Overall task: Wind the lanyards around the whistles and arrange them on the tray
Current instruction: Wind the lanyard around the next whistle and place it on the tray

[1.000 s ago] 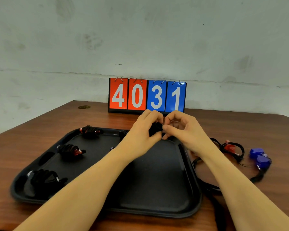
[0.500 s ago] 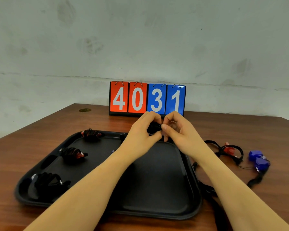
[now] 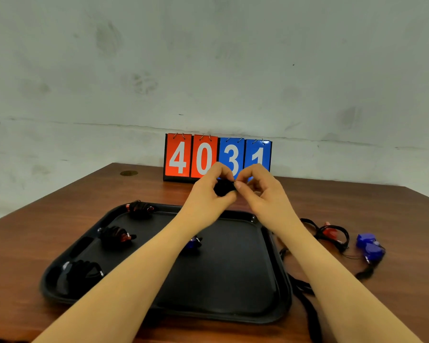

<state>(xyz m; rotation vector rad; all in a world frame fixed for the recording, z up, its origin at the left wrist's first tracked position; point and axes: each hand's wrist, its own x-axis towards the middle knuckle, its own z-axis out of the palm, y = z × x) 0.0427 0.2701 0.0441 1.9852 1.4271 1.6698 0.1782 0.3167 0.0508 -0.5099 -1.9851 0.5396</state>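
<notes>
Head: both hands (image 3: pixel 235 191) raised wound whistle (image 3: pixel 224 188) higher above tray (image 3: pixel 270 305).

Both forearms are bare from the frame's lower edge to the wrists, with no sleeves showing. The left hand (image 3: pixel 209 194) and right hand (image 3: pixel 263 194) wear no gloves.

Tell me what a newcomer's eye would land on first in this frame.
First, the red-and-blue scoreboard reading 4031 at the table's far edge. Just before it, the left hand and right hand pinch a black wound bundle above the black tray.
</notes>
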